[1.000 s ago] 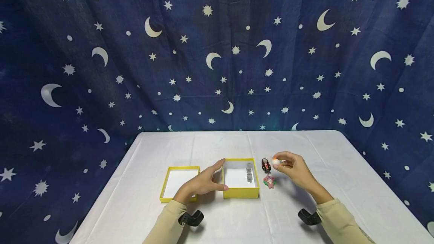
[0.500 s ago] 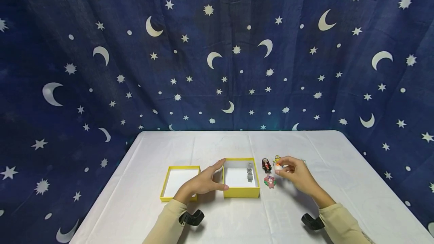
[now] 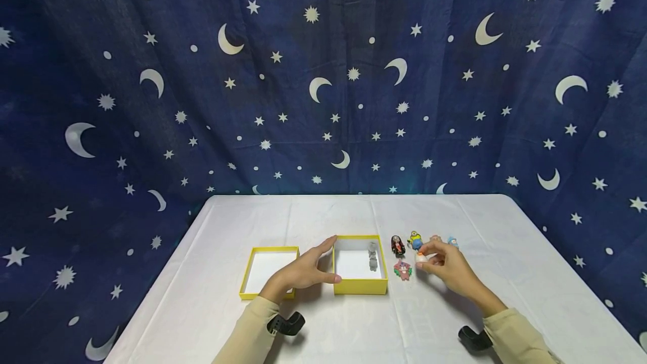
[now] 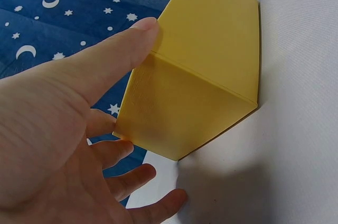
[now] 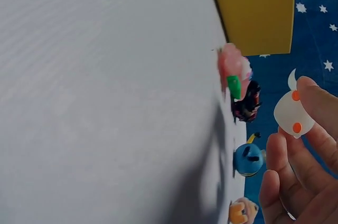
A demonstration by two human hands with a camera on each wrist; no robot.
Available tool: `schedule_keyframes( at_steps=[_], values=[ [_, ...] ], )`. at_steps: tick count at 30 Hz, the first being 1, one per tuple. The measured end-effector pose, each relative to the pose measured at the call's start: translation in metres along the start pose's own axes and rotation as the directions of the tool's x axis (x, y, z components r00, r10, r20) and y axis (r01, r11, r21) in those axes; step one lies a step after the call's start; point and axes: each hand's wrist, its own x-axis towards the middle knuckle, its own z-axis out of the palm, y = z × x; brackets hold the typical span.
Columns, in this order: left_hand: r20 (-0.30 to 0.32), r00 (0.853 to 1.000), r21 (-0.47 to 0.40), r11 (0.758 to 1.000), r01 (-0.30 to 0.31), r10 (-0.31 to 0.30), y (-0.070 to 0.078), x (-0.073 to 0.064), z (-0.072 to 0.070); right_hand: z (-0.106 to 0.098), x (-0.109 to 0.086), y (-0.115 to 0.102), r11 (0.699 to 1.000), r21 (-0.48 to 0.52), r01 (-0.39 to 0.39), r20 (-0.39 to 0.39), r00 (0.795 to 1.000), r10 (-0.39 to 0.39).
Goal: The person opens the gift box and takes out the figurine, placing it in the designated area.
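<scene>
My right hand (image 3: pixel 452 268) pinches a small, round white figurine (image 5: pixel 291 113) with two orange spots between thumb and fingers, close over the table. Right around it stand a yellow-and-blue figurine (image 3: pixel 416 240), a black-haired figurine (image 3: pixel 397 246) and a pink figurine with green sides (image 3: pixel 402 270). My left hand (image 3: pixel 303 270) rests spread along the left side of a yellow box (image 3: pixel 360 286), thumb at its front corner and index fingertip by its back corner. Inside the white-lined box, grey figurines (image 3: pixel 373 257) lie along the right wall.
A shallow yellow-rimmed lid (image 3: pixel 263 265) lies left of the box, partly behind my left hand. Beyond my right hand stand a light-blue figurine (image 3: pixel 452 241) and a partly hidden peach-coloured one (image 3: pixel 435 238). A starry blue curtain (image 3: pixel 323 117) hangs behind the white table (image 3: pixel 323 215).
My right hand has moved right and toward me with the white figurine, uncovering the yellow-and-blue figurine and those behind it. The left hand has stayed at the box.
</scene>
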Motion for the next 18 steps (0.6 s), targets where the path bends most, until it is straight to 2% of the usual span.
schedule_keyframes(
  at_steps=[5,18],
  values=[
    [0.000,1.000,-0.002,1.000,0.005,-0.005,0.000,0.000,0.000,-0.001,-0.003,0.003,0.999,-0.031,-0.045,0.003,0.999,0.045],
    [0.005,1.000,-0.001,1.000,-0.009,0.009,0.003,0.000,-0.001,-0.003,-0.005,0.013,0.992,-0.081,-0.093,0.009,0.996,0.094]
  ],
)
